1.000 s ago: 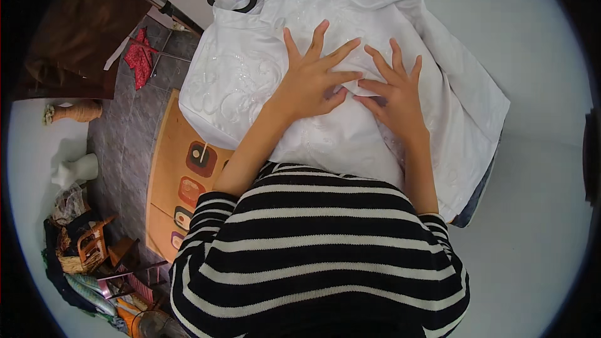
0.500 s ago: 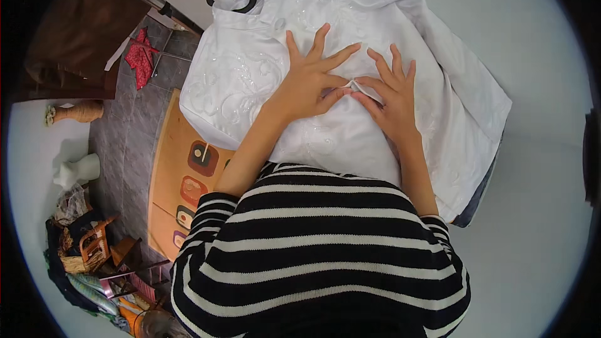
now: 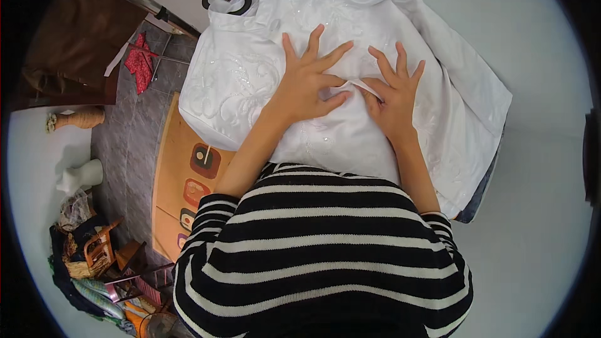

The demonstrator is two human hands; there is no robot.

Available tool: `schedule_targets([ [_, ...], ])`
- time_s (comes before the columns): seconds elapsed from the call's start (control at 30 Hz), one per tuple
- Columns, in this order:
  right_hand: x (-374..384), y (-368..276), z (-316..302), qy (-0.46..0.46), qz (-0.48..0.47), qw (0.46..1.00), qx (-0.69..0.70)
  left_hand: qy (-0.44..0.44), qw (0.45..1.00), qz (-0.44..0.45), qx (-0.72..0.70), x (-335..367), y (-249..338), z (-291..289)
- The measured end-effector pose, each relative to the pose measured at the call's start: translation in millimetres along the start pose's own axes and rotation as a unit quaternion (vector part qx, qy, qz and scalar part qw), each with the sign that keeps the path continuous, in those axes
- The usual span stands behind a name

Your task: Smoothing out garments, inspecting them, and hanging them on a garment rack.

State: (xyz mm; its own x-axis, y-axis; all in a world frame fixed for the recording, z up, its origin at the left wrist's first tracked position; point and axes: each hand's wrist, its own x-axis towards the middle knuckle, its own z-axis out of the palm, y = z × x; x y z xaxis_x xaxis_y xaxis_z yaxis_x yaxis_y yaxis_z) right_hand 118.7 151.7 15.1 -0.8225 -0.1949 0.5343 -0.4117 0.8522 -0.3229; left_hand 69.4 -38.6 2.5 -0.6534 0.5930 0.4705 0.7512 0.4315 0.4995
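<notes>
A white long-sleeved shirt (image 3: pixel 238 81) with shiny embroidery lies spread in front of me, a black hanger (image 3: pixel 220 1) in its collar. At its front opening, my left hand (image 3: pixel 307 84) holds a lifted edge of the cloth between thumb and forefinger, its other fingers spread. Close by on the right, my right hand (image 3: pixel 395 94) pinches the same raised fold, with its other fingers fanned upward. Whether a button sits between the fingertips is too small to tell.
Under the shirt at lower right, dark blue cloth (image 3: pixel 466 213) shows. A wooden board with coloured squares (image 3: pixel 169 169) is left of my arm. Farther left are a red cloth (image 3: pixel 139 62), a clay vase (image 3: pixel 78 117), a white bust form (image 3: pixel 81 175) and heaped baskets and fabrics.
My fingertips have drawn slightly apart, and my left thumb has parted from the forefinger a little. The raised fold now stretches between the hands.
</notes>
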Motion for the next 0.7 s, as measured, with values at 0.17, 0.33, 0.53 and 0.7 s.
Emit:
schedule_targets([
  [0.17, -4, 4, 3, 0.034, -0.021, 0.999, 0.001, 0.08, 0.994, -0.037, -0.063, 2, 0, 6],
  [0.33, 0, 10, 2, 0.08, -0.062, 0.995, 0.007, 0.021, 1.0, 0.002, 0.002, 9, -1, 1],
  [0.53, 17, 23, -27, -0.122, 0.009, 0.984, 0.128, 0.013, 1.0, -0.016, 0.012, 15, -2, 2],
  [0.7, 19, 33, -49, -0.114, 0.052, 0.986, 0.111, -0.014, 1.0, -0.001, -0.015, 24, -2, -11],
])
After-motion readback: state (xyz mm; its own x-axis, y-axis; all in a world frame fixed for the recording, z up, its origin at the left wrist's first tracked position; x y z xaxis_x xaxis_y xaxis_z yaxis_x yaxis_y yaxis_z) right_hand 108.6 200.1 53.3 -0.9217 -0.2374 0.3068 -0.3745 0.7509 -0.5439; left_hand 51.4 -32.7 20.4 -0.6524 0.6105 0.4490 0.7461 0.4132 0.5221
